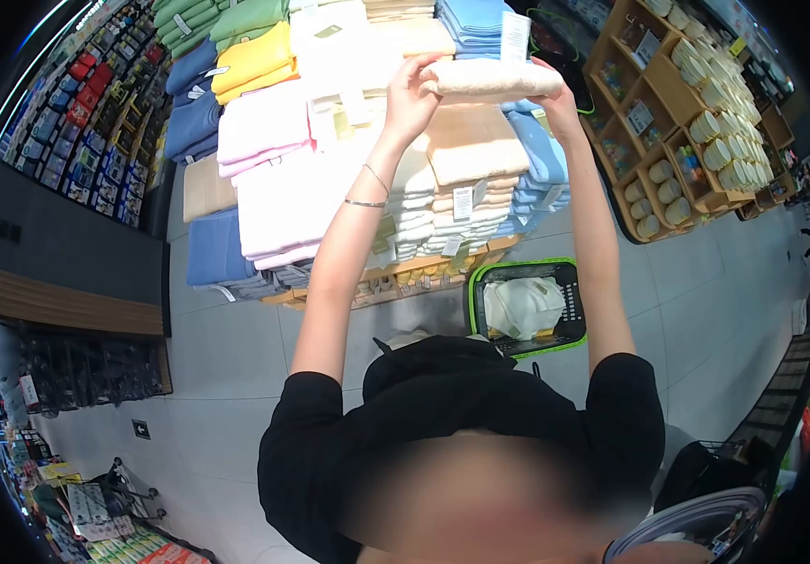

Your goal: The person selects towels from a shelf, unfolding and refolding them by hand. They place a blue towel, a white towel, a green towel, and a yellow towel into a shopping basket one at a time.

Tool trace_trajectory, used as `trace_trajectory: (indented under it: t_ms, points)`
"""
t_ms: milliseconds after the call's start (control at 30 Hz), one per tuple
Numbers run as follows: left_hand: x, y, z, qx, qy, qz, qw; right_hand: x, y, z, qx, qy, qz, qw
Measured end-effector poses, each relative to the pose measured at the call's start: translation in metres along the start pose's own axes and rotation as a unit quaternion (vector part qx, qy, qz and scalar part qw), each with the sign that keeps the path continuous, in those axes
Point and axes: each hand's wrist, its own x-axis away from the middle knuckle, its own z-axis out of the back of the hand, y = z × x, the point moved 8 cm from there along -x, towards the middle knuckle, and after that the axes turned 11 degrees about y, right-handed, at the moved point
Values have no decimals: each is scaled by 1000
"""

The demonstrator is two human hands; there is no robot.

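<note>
A folded cream towel is held up level above the towel display, gripped at both ends. My left hand is closed around its left end, and my right hand grips the right end. A white paper tag stands up from the towel's far side. Directly below lies a stack of peach towels with tags hanging at the front. White towels are piled to the left of it, light blue towels to the right.
Pink towels, yellow towels and dark blue towels fill the display's left side. On the floor, a black basket with a green rim holds white cloth. Wooden shelving with cups stands at right.
</note>
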Motion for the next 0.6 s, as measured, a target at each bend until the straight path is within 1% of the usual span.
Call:
trace_trajectory:
  t_ms: [33, 67, 133, 167, 200, 233, 267, 333, 400, 433, 500, 533, 600]
  points:
    - [-2, 16, -1, -73, -23, -78, 994, -3, -1, 1, 52, -15, 25, 998]
    - [-1, 28, -3, -146, -46, -154, 976, -7, 1, 4, 103, -31, 49, 993]
    - [20, -1, 1, -232, -71, -150, 959, 1, 7, 7, 238, -70, 171, 953]
    - [39, -22, 4, -265, -91, -152, 948, 7, 40, 17, 138, -64, 52, 987]
    - [53, -40, 6, -298, -108, -156, 935, 20, 62, 26, 151, -42, -46, 987]
    - [65, -54, 11, -284, -109, -115, 946, 28, 105, 42, 194, -42, -145, 969]
    - [80, -64, 14, -268, -108, -73, 954, 44, 113, 40, 114, -18, -186, 976]
    - [90, -64, 14, -252, -114, 5, 961, 51, 118, 49, 89, 25, -212, 973]
    - [89, -65, 11, -249, -127, 75, 957, 45, 114, 45, -17, 37, -242, 969]
    - [88, -58, 8, -257, -134, 31, 957, 49, 107, 41, -70, 46, -259, 962]
    - [81, -48, -2, -269, -146, -58, 950, 49, 87, 31, -59, 60, -272, 958]
    - [79, -47, -3, -260, -144, -63, 953, 50, 79, 26, -54, 60, -277, 957]
    - [72, -42, -1, -242, -139, -75, 957, 51, 76, 22, 27, 34, -236, 971]
